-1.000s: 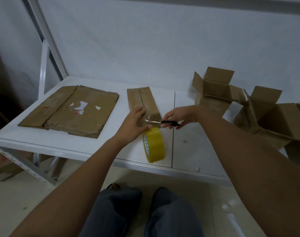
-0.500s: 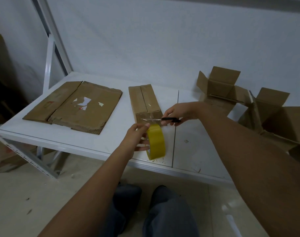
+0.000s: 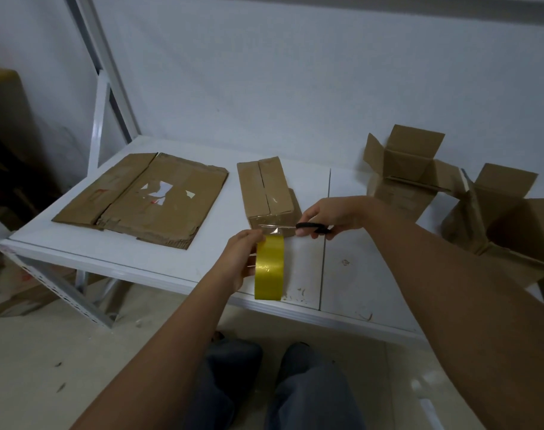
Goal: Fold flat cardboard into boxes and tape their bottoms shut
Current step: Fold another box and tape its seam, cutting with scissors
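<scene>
Lying bottom-up on the white table [image 3: 63,240], one folded box [image 3: 266,192] sits mid-table with its long axis running away from the person, its near short end facing the hands. Two bottom flaps meet in a seam along that axis, and clear tape shows glossy over the seam's near part and down the near end face. A strip of tape stretches from that end toward the single yellow tape roll [image 3: 269,268], which stands on edge just in front of the box, close to the table's front rim.

The left hand [image 3: 241,259] grips the roll from its left side, thumb over the top and fingers curled at its open side. The right hand [image 3: 329,217] is curled round the black handles of one pair of scissors [image 3: 295,226]; the thin blades point left, lying crosswise above the roll and just before the box's near end, at the stretched tape. Whether the blades are parted or together is too fine to tell.

One flat cardboard sheet [image 3: 146,200] lies left of the box, well apart from it, with torn white label patches on its face; it may be more than one layer, which cannot be told. Three open boxes can be counted on the right: open box one [image 3: 402,178] stands upright with its flaps raised, open box two [image 3: 497,193] is just beside it, and open box three [image 3: 528,237] lies nearest the right edge, partly cut off by the frame.

Below the table edge the person's two trouser legs [image 3: 264,386] show over a pale floor [image 3: 47,352].
</scene>
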Demonstrator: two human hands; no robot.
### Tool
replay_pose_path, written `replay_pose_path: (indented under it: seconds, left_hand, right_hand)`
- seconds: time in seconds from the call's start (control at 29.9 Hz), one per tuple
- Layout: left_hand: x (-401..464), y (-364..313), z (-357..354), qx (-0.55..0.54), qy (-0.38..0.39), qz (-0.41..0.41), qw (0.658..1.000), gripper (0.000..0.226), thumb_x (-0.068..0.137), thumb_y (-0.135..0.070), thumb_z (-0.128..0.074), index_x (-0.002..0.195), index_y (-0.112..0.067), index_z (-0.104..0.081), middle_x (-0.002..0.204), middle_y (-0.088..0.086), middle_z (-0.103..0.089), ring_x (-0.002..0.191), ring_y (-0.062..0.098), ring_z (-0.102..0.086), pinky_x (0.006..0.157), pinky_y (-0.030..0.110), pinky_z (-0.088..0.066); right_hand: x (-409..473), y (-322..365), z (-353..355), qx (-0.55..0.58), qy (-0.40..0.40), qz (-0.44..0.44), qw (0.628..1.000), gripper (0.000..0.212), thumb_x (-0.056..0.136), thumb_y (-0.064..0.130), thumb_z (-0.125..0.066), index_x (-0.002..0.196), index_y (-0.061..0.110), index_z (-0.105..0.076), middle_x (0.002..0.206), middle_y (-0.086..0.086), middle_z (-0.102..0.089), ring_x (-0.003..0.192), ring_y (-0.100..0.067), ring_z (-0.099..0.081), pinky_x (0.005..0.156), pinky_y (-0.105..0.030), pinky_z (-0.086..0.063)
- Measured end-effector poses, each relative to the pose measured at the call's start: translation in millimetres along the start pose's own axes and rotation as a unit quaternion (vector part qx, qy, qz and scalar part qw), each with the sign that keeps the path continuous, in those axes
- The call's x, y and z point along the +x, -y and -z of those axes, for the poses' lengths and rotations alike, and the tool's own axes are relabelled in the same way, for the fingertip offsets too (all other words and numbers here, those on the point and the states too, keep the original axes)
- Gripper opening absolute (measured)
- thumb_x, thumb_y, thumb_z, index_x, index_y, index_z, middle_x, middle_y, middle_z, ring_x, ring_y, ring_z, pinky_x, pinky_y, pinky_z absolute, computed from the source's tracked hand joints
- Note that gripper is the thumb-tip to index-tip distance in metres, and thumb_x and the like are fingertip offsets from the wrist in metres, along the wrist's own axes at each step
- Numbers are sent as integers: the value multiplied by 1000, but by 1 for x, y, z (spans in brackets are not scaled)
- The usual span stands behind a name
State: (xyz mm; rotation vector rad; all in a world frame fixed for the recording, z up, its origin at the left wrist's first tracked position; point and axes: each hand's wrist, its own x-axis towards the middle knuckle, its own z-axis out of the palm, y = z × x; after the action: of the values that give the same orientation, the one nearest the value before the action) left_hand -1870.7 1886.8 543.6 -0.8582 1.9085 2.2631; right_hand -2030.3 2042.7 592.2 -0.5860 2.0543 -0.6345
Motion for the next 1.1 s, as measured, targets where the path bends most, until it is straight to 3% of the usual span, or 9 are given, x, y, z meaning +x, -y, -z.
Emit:
replay_pose_path:
  seconds: [0.13,0.3,0.54,0.64,0.8,0.97,1.1]
  left_hand:
    - [-1,-2,3,5,-8,7,1000,26,97,-30,-48,119,-16,-51,99,8,-56,86,23,-57,71,32,-48]
    - [-1,-6,4,5,-10,6,1000,23,98,-30,-46,118,-18,-50,100,6,-55,90,24,-56,79,35,-47]
    - [-4,-10,1,-8,-15,10,1000,10,96,-27,-48,98,-21,-56,99,8,-57,89,24,-57,80,36,-48]
    - [-7,-8,0,-2,-10,8,1000,12,95,-26,-50,101,-19,-58,99,9,-58,87,24,-58,76,34,-49]
    - [-8,-4,1,-4,-23,8,1000,12,96,-27,-50,101,-18,-58,94,6,-57,84,22,-57,75,33,-48]
    - [-10,-6,2,6,-26,9,1000,16,97,-28,-49,108,-17,-53,92,5,-55,82,21,-56,72,32,-47]
    - [-9,-6,6,4,-28,10,1000,10,96,-26,-50,91,-20,-56,89,7,-55,80,22,-55,71,31,-46]
  right_hand:
    - [0,3,-2,4,-6,14,1000,19,79,29,-75,94,19,-70,83,-5,-59,71,-12,-52,64,-22,-48]
    - [1,8,-6,7,25,1,1000,29,82,34,-71,100,12,-66,84,-6,-55,68,-11,-46,62,-22,-43]
    - [9,7,-13,29,34,-19,999,25,83,38,-69,90,17,-58,74,1,-47,68,-10,-42,67,-25,-37]
    - [12,3,-19,19,3,-44,999,36,83,38,-69,110,15,-62,88,-1,-50,79,-11,-46,73,-26,-41]
    - [16,2,-28,8,-19,-42,999,45,82,40,-70,119,17,-60,109,-5,-53,89,-11,-51,74,-24,-46]
    - [13,4,-28,12,-26,-30,999,53,80,42,-71,120,10,-61,94,-5,-54,82,-13,-49,70,-24,-44]
    - [5,8,-24,20,-14,-1,1000,26,80,33,-73,101,18,-69,82,-1,-58,73,-9,-50,61,-20,-42]
